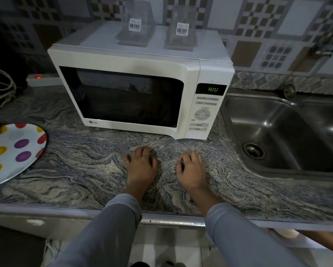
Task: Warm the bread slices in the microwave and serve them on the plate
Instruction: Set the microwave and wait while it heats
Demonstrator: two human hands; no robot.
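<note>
A white microwave (134, 60) stands at the back of the stone counter with its door closed and its window dark. Its green display (213, 89) is lit. No bread slices are visible. A white plate (13, 149) with coloured dots lies at the left edge of the counter, with nothing on the part in view. My left hand (141, 162) and my right hand (191, 167) rest side by side on the counter in front of the microwave, fingers loosely curled, holding nothing.
A steel sink (285, 132) lies to the right of the microwave. Two clear containers (135, 26) with barcode labels stand on top of the microwave. A power strip (43, 79) with a red light and coiled cables (0, 87) sit at the back left.
</note>
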